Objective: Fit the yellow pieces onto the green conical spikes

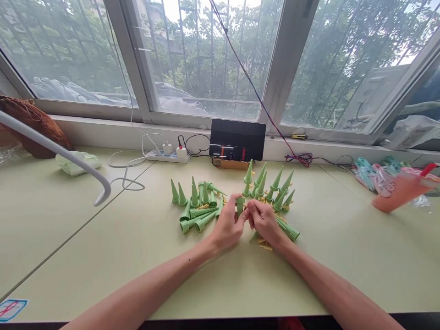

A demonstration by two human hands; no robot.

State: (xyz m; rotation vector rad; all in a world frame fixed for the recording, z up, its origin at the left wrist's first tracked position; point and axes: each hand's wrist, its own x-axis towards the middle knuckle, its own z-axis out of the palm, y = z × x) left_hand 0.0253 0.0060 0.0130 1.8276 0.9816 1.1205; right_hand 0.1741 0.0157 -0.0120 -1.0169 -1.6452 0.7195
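My left hand (229, 223) grips a green plastic watering spike (240, 207), its wide ribbed end facing up. Close against it, my right hand (264, 219) is closed in a pinch on a small yellow valve piece (245, 206) at the side of the spike; the fingers cover most of this piece. Left of the hands lie several loose green spikes (202, 213), some standing point up and others on their sides. Beyond my right hand stand several green spikes (275, 183) with yellow pieces in their sides. Small yellow pieces (265, 245) lie beneath my right wrist.
A black tablet (237, 137) leans at the back with a phone before it. Left of it is a white power strip (168, 156) with cables. An orange cup (398, 190) tilts at the right. A white curved bar (68, 158) crosses the left side.
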